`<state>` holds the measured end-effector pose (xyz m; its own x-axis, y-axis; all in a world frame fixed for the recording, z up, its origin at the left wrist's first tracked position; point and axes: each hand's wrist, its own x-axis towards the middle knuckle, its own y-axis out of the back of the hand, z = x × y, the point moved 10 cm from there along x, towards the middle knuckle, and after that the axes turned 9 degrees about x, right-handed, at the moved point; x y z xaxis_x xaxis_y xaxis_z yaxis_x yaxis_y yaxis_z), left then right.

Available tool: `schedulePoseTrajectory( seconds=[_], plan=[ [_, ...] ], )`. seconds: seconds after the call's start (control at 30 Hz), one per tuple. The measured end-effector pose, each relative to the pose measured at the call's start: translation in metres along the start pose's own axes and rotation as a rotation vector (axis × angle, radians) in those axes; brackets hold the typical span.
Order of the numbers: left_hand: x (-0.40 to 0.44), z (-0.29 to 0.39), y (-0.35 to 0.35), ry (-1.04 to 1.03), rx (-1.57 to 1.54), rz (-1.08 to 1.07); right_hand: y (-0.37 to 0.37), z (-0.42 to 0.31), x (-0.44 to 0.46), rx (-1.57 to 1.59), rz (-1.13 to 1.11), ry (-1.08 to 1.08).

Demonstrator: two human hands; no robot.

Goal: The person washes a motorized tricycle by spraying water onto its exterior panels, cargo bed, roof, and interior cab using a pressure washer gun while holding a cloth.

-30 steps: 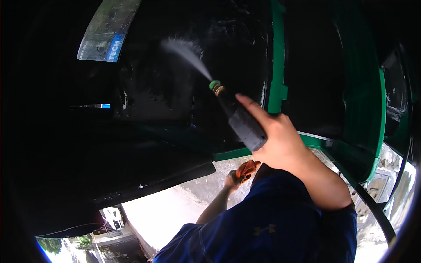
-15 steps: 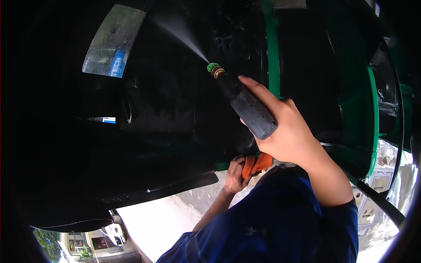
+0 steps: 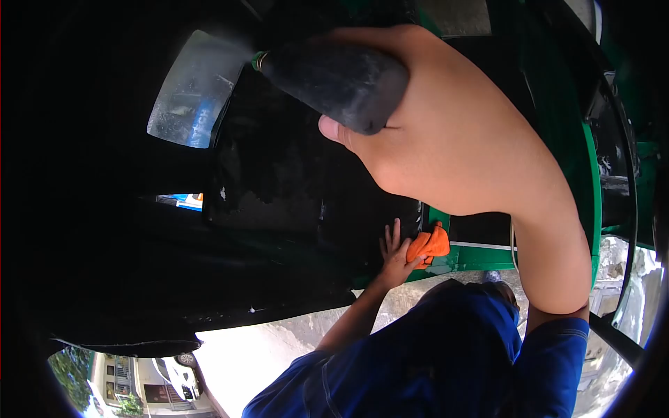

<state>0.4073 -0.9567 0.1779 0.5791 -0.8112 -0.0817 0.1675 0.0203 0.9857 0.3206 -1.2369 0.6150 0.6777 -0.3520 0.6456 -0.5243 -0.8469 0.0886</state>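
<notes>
Head view: gripping a black, tapered spray gun (image 3: 334,83) in the right hand (image 3: 425,115), just right of a translucent, blue-labelled pane (image 3: 185,83); pinching a crumpled orange cloth (image 3: 431,244) in the partly spread left hand (image 3: 397,262), below and right of that pane.

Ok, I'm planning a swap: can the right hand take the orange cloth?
Probably not: the right hand is wrapped around the sprayer, and the left hand has the orange cloth.

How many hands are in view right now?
2. The right hand is right of top centre, around the black spray handle; the left hand is below it, at the orange cloth. The dark areas could hide others.
</notes>
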Motion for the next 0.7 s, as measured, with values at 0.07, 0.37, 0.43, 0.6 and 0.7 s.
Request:
schedulePoseTrajectory(
  seconds=[0.07,0.37,0.43,0.6,0.7],
  plan=[
    [-0.001,0.001,-0.001,-0.007,-0.001,-0.004,0.018,0.002,0.006,-0.061,0.043,-0.027],
    [-0.006,0.002,-0.002,0.021,-0.019,0.004,0.049,0.014,0.003,-0.120,0.102,-0.106],
    [-0.001,0.003,0.002,0.015,0.000,0.003,0.052,0.015,-0.001,-0.113,0.094,-0.115],
    [-0.002,0.004,0.003,0.019,-0.010,0.002,0.053,0.015,-0.010,-0.106,0.113,-0.129],
    [-0.004,0.004,0.001,0.021,-0.004,-0.004,0.051,0.024,-0.023,-0.099,0.103,-0.216]
  ],
)
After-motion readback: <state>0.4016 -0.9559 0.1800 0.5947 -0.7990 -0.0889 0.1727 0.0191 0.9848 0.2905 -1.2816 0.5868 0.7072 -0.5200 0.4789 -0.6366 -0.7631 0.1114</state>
